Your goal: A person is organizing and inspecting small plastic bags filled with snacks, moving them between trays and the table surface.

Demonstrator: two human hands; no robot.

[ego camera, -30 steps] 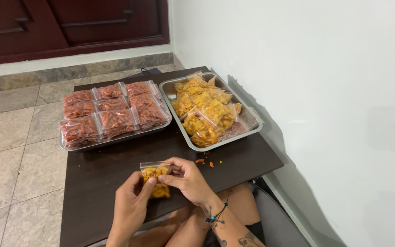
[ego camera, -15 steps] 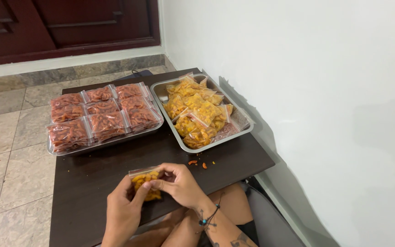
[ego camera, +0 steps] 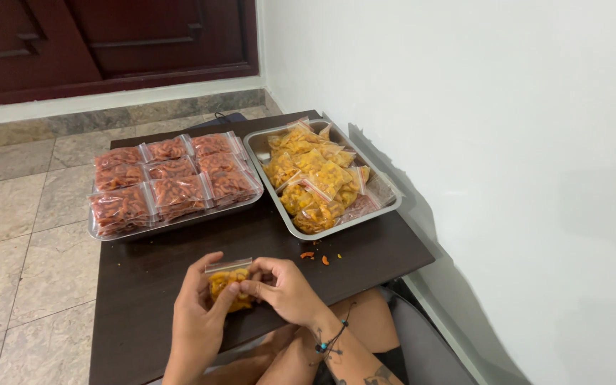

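Both hands (left (ego camera: 197,321), right (ego camera: 283,289)) pinch the small snack bag (ego camera: 228,283) between them.

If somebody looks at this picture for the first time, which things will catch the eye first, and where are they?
Two steel trays stand out at the far side of the dark table: the left tray holds reddish snack bags, the right tray holds yellow ones. Nearer, the left hand and right hand hold a small bag of yellow snacks between them.
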